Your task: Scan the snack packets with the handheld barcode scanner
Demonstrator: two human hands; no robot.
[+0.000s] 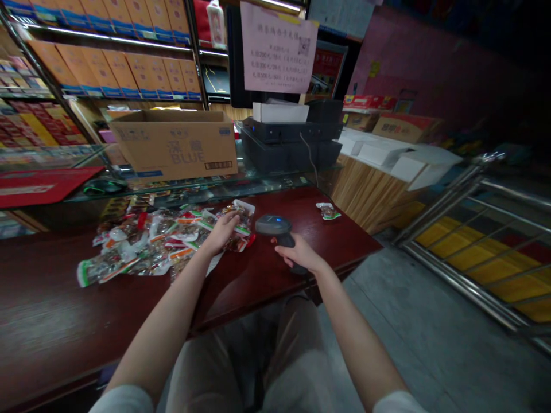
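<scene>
My right hand [297, 252] is wrapped round the handle of a dark grey barcode scanner [274, 225]. A small blue light glows on top of its head, which points left toward the packets. My left hand [222, 230] has its fingers curled over a clear snack packet [243, 229] with a green and white edge, at the right end of a heap. That heap of snack packets [159, 241], clear with orange, green and red strips, spreads leftward over the dark red table [241, 287]. One separate snack packet [328, 211] lies near the table's right end.
Behind the table, a glass counter carries an open cardboard box [176, 146], a black cash drawer [288, 152] and a monitor with a pink paper notice [278, 51]. Boxes fill shelves at the left. A metal railing [486, 241] stands at the right.
</scene>
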